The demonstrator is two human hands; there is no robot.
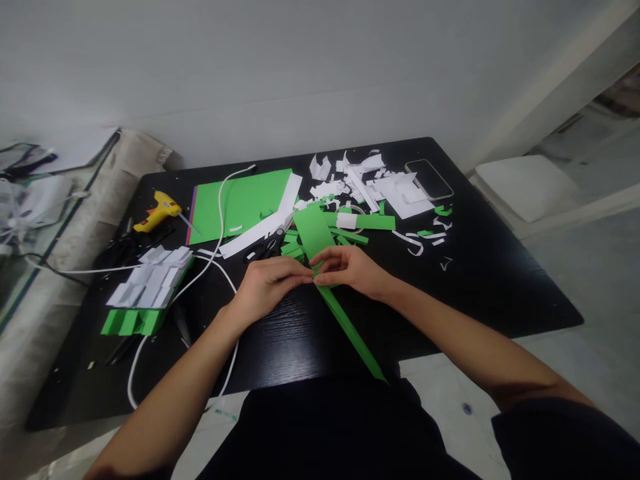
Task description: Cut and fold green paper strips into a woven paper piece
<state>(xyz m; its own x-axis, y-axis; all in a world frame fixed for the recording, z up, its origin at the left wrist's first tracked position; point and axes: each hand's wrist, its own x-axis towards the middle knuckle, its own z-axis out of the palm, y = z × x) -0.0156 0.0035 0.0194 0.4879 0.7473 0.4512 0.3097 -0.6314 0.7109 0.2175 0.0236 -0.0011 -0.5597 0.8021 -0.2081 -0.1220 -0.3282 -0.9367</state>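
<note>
A long green paper strip (314,233) runs from the scrap pile down toward my body; its far part lies wide and flat, and its near part looks narrow, as if folded. Around its middle, my left hand (267,285) pinches the edge with thumb and fingertips. My right hand (353,270) meets it from the other side, fingers curled and pinching the same spot, the fingertips of both hands nearly touching. Just beyond my left hand lie black-handled scissors (265,250), partly covered by paper. Small green folded pieces (294,250) sit under and beside the strip.
A yellow glue gun (159,212) and a block of folded white and green paper (150,287) lie at left, with a white cable (220,200) looping past. Green sheets (240,200), white paper scraps (360,177) and a phone (429,179) occupy the black table's (480,267) far side.
</note>
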